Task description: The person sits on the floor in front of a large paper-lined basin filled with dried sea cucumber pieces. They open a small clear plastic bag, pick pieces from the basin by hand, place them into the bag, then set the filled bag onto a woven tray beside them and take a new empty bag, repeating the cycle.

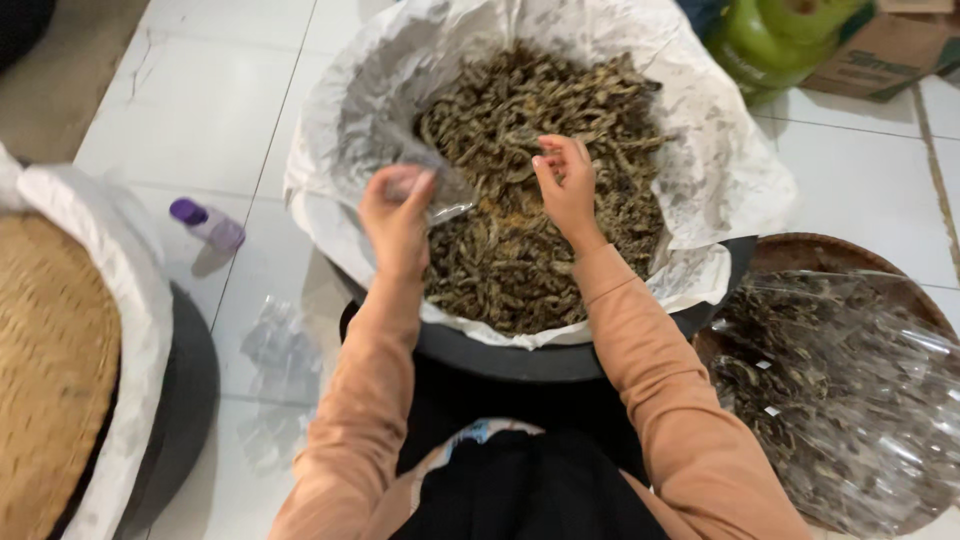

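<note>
Fingers [562, 152] of the right hand [566, 185] are pinching together over the heap of dried snacks [530, 170], and they seem to be gripping a few dark pieces, though the pieces are too small to tell for sure. Fingers of the left hand [397, 212] are closing on the edge of a small clear bag [440, 185], holding it up at the left side of the heap. The bag is lying just to the left of the right hand, with its mouth turning toward that hand, so the right hand is the nearer one to the snacks and the left one is only carrying the bag. The snacks are filling a wide dark tub [540, 360] lined with white paper [720, 150], directly in front of the person. At the right, a round woven tray [800, 255] is holding packed clear bags [850, 400]. On the white floor tiles [200, 110] at the left a small bottle with a purple cap [207, 222] is lying.
</note>
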